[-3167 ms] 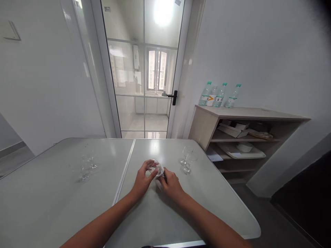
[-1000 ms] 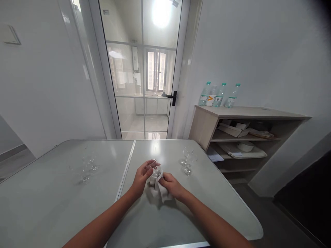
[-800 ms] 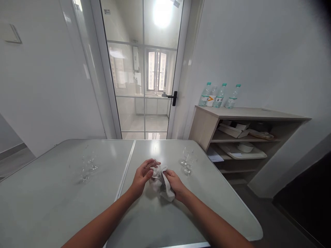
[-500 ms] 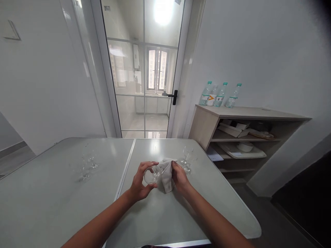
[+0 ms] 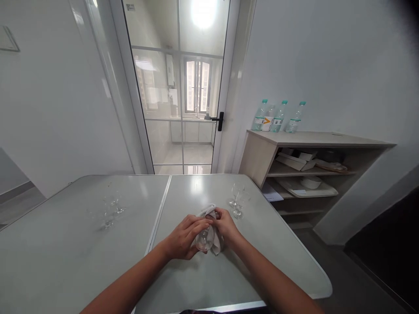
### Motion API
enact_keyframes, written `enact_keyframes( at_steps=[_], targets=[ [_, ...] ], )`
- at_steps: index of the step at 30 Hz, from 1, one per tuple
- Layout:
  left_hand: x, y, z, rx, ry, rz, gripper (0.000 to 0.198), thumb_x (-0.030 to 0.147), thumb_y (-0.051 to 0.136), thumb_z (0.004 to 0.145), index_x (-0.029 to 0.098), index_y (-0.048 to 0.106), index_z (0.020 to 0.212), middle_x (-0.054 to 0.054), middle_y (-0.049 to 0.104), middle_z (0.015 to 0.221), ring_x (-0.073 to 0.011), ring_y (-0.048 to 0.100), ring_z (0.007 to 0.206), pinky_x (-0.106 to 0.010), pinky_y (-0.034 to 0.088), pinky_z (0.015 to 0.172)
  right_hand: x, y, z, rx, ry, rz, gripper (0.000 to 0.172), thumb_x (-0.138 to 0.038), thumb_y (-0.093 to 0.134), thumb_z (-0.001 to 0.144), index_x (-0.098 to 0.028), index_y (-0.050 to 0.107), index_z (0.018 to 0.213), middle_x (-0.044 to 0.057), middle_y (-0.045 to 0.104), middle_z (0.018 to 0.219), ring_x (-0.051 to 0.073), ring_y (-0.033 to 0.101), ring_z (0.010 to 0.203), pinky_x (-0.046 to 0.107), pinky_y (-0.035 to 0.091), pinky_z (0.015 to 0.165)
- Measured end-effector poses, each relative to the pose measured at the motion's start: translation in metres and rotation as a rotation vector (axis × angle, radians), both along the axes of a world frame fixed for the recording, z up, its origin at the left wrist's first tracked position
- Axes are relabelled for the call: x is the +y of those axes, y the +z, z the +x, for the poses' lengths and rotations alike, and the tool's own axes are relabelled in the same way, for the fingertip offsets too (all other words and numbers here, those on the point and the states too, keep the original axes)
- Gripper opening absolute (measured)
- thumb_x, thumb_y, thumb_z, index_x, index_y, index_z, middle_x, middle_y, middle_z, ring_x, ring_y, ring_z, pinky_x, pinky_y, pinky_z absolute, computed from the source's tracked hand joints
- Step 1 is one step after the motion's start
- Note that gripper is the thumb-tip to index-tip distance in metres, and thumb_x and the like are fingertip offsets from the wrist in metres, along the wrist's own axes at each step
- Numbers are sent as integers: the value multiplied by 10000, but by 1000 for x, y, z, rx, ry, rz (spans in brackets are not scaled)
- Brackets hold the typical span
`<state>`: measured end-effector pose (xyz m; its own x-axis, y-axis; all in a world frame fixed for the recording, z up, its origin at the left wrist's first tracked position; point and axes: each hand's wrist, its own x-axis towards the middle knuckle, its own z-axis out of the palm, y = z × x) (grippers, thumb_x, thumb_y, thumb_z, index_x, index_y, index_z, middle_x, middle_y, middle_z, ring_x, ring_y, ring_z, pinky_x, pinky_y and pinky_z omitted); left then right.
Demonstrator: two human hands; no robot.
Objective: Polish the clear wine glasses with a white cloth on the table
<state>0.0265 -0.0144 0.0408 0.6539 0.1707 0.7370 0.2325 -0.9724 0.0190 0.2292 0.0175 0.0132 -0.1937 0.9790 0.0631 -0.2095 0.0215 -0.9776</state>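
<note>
Above the table's right half, my left hand (image 5: 185, 237) is closed around the bowl of a clear stemmed glass (image 5: 204, 241). The glass lies tilted, its rounded bowl toward me. My right hand (image 5: 225, 224) grips a whitish cloth (image 5: 216, 243), pinched between thumb and fingers close to the glass. The cloth drapes down beside the bowl and hides the stem and foot. Just beyond my right hand stand a stemmed glass (image 5: 234, 202) and another stemmed glass (image 5: 238, 213).
On the left half of the table (image 5: 65, 261) several clear glasses (image 5: 113, 207) stand grouped. A low shelf unit (image 5: 262, 150) at the right bears several bottles (image 5: 278, 117), boxes and a tray with a bowl. Behind the table is a glass door (image 5: 163, 148) with a black handle (image 5: 220, 121).
My left hand has rolled over and moved right, bringing the glass against the cloth. The glass's open rim no longer faces me. My right hand has shifted slightly, still gripping the cloth.
</note>
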Motion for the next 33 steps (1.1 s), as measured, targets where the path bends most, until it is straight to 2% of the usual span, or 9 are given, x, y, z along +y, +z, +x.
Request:
enact_keyframes(
  at_steps=[2, 4, 9, 13, 17, 21, 25, 30, 33],
  targets=[
    [1, -1, 0, 14, 20, 11, 580, 334, 563, 984, 99, 365, 1476, -225, 617, 1360, -313, 552, 1256, -489, 493, 966, 3, -1, 0, 0, -89, 67, 315, -379, 857, 699, -160, 740, 892, 29, 711, 797, 172, 591, 711, 267, 422, 659],
    [1, -2, 1, 29, 28, 18, 547, 301, 540, 989, 98, 372, 1469, -229, 613, 1365, -314, 548, 1265, -500, 482, 979, 3, 1, -2, 71, -92, 92, 319, -358, 855, 704, -173, 745, 939, 35, 727, 871, 187, 615, 788, 280, 448, 735],
    [-1, -2, 4, 70, -58, 4, 530, 227, 491, 977, 88, 363, 1472, -238, 611, 1365, -314, 535, 1269, -511, 496, 986, -6, 7, -9, 275, 159, -97, 327, -372, 849, 733, -175, 725, 962, 35, 710, 875, 167, 609, 759, 273, 452, 721],
    [-2, -1, 3, 114, -85, 1, 559, 206, 494, 953, 79, 350, 1479, -243, 600, 1381, -319, 520, 1279, -527, 479, 1006, -10, 7, -7, 205, 260, -169, 381, -468, 824, 771, -143, 723, 941, 53, 700, 856, 164, 600, 740, 276, 442, 701],
    [2, 0, 0, 77, -20, -13, 552, 242, 500, 961, 100, 345, 1471, -239, 594, 1387, -318, 534, 1274, -517, 473, 988, -1, 1, 0, 41, 119, -78, 397, -512, 800, 773, -131, 721, 852, 23, 663, 743, 142, 535, 649, 257, 376, 618],
    [2, 0, 0, 72, -22, -52, 527, 231, 495, 977, 111, 349, 1469, -232, 601, 1379, -309, 543, 1251, -491, 494, 963, 5, 0, 3, -11, -57, 67, 303, -409, 817, 744, -151, 743, 884, 18, 690, 789, 164, 561, 716, 269, 396, 679],
    [-2, 0, 4, 97, -79, -74, 527, 250, 491, 988, 98, 352, 1473, -242, 608, 1359, -317, 538, 1246, -493, 508, 972, -3, 7, -3, 134, 29, 34, 282, -324, 823, 721, -188, 733, 951, 4, 690, 831, 167, 570, 759, 267, 416, 716],
    [-2, 2, 5, 140, -110, -12, 526, 237, 488, 987, 93, 359, 1475, -236, 616, 1358, -312, 535, 1263, -506, 484, 1009, -7, 7, -2, 153, 212, -152, 400, -474, 821, 749, -152, 717, 962, 52, 706, 858, 177, 594, 738, 287, 439, 701],
    [1, 2, 4, 158, -66, 6, 493, 272, 468, 1009, 101, 381, 1464, -230, 642, 1330, -302, 556, 1241, -499, 474, 1003, -1, 4, 5, 4, 127, -56, 392, -499, 811, 759, -136, 723, 880, 42, 695, 795, 172, 580, 712, 280, 418, 676]
  ],
)
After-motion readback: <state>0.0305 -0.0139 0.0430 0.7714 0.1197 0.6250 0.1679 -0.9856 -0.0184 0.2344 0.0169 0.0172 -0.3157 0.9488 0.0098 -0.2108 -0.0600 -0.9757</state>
